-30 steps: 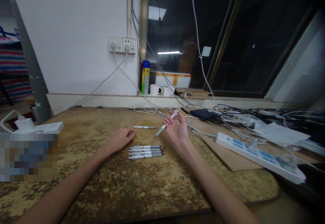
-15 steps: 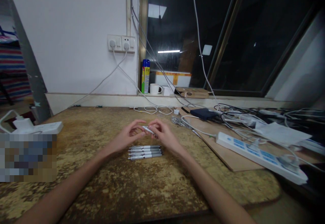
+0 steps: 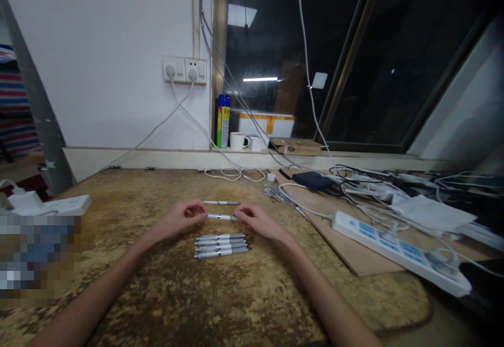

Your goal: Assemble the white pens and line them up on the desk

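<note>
A white and grey pen [image 3: 220, 217] stretches level between my two hands. Its left end is pinched by my left hand [image 3: 188, 214], its right end by my right hand [image 3: 252, 218]. Just beyond it, another pen [image 3: 221, 202] lies on the worn wooden table [image 3: 165, 289]. Nearer to me, several matching pens [image 3: 221, 245] rest side by side in a row, their darker grip ends to the right.
A white power strip [image 3: 397, 255] lies on a brown board [image 3: 350, 252] at the right, among tangled cables. Another power strip [image 3: 73, 206] is at the left. Along the sill stand a spray can [image 3: 223, 121] and a white mug [image 3: 238, 140].
The pen between my hands was tilted and mostly covered by fingers; now it is level, held by its ends. My hands have moved apart. The pen beyond has come into sight.
</note>
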`<state>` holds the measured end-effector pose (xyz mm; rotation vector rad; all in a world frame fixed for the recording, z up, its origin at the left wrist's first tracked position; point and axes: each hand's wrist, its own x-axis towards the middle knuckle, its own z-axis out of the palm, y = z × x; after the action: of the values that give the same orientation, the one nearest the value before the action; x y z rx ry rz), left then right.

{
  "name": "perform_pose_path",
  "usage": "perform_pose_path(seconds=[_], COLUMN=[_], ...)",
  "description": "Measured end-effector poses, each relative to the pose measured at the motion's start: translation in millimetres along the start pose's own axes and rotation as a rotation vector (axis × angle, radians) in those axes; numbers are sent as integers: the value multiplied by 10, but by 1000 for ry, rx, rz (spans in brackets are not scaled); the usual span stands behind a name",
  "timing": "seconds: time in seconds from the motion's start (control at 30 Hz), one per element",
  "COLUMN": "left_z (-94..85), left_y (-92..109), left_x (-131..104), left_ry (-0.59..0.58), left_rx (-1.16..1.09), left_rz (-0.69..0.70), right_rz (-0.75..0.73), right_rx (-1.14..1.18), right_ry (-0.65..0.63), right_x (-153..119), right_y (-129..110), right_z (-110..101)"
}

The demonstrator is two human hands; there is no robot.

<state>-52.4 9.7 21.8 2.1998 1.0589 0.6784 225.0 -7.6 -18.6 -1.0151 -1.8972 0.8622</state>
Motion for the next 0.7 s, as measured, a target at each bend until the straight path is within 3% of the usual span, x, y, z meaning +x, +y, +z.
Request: perform_pose_path(seconds=[0.23, 0.7], left_z=[-31, -37], left_y=[-69, -208], left_x=[-40, -14], left_ry=[-208, -312], left_rx=[29, 2], left_rz=[-19, 20], right_rz=[48, 62], right_rx=[-104, -155], right_ry=[-156, -232], right_x=[-53, -46], right_y=[44, 75], right_z=[-12, -44])
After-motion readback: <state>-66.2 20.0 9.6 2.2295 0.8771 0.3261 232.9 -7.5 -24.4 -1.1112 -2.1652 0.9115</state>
